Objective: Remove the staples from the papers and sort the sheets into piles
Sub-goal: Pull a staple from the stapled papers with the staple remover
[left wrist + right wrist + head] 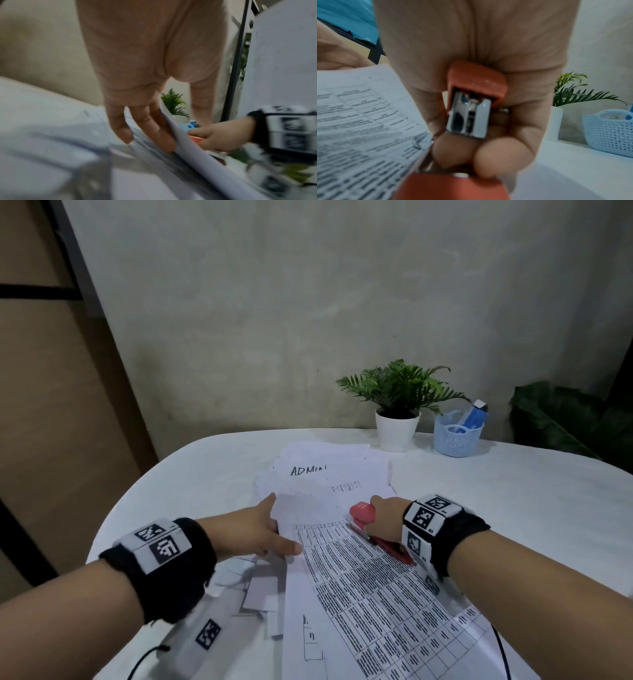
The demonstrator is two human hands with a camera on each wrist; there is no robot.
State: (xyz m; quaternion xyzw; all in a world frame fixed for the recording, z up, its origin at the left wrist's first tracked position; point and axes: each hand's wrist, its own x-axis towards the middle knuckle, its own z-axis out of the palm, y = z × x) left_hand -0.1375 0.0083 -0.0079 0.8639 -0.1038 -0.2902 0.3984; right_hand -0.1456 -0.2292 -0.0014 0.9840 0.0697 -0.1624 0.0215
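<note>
Papers lie spread mid-way across a white-clothed table set against a grey wall; a sheet further back reads "ADMIN", the near one carries a dense printed grid. Left hand pinches the lifted page edge, right hand is wrapped round a red stapler at the papers' corner. At the table's back edge stand a white potted fern and a blue mesh basket holding blue items.
</note>
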